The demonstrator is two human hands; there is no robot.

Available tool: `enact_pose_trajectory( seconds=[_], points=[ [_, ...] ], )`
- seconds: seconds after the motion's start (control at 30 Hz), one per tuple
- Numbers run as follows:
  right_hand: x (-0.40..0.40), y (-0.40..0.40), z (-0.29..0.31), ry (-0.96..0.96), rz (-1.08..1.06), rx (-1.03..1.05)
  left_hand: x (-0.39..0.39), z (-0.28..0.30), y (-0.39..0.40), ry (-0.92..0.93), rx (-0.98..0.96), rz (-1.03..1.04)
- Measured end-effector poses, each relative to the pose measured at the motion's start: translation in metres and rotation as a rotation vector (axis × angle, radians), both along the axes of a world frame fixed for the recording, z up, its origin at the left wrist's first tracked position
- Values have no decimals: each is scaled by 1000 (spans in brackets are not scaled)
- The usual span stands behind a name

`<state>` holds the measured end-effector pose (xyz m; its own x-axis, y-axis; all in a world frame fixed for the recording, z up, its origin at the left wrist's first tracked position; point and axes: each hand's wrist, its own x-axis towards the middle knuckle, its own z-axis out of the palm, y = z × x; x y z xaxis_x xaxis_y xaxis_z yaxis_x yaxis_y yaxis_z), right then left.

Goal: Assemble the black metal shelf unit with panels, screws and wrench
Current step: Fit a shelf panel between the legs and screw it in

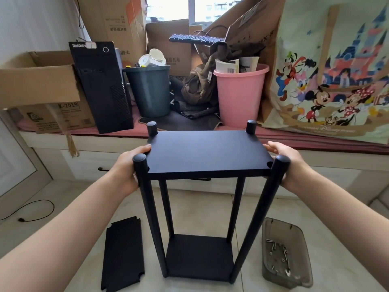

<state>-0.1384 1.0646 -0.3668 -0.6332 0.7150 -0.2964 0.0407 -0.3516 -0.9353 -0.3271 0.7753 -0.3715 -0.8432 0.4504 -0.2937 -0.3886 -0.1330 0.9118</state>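
The black shelf unit (202,207) stands upright on the tiled floor, its top panel (207,153) gripped at either end by the left hand (128,165) and right hand (284,163). A spare panel (124,251) lies flat to its left; a grey tray (284,249) with screws (273,247) and a wrench (287,271) sits to its right.

Two bare forearms, no sleeves, no jewellery.

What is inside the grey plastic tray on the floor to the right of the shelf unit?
The grey plastic tray holds loose silver screws and a small wrench. Its cloudy near wall hides whatever lies against it, so no exact count is possible.
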Motion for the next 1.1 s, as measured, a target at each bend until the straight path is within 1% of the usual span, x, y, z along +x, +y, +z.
enact_pose_trajectory(
  seconds=[0.13, 0.27, 0.37, 0.43, 0.5, 0.6, 0.7, 0.8, 0.97, 1.1],
  points=[
    [-4, -2, -1, -19, -23, 26, 0, -2, -2, 2, 13, -20],
    [-2, -6, 3, -23, 14, 19, 3, -2, 2, -5, 8, 31],
    [9, -7, 3, 38, 54, -53, 5, -2, 4, -20, 26, 45],
    [17, -6, -2, 90, 60, -27, 5, -2, 4, -23, 28, 48],
    [19, -9, -6, 105, 43, 12, 6, -2, 4, -28, 30, 47],
    [15, -14, -6, 118, 2, 7, 5, -3, 4, -25, 28, 40],
    [9, -16, -2, 106, -45, -27, 2, -4, 3, -23, 19, 24],
    [4, -15, 1, 74, -47, -43, 0, -4, 0, -20, -3, 6],
    [2, -10, 6, 8, 76, -16, -4, -9, -1, -1, 13, 5],
    [0, -6, -1, -34, 82, -45, -7, -10, 0, -4, -8, 12]
  ],
)
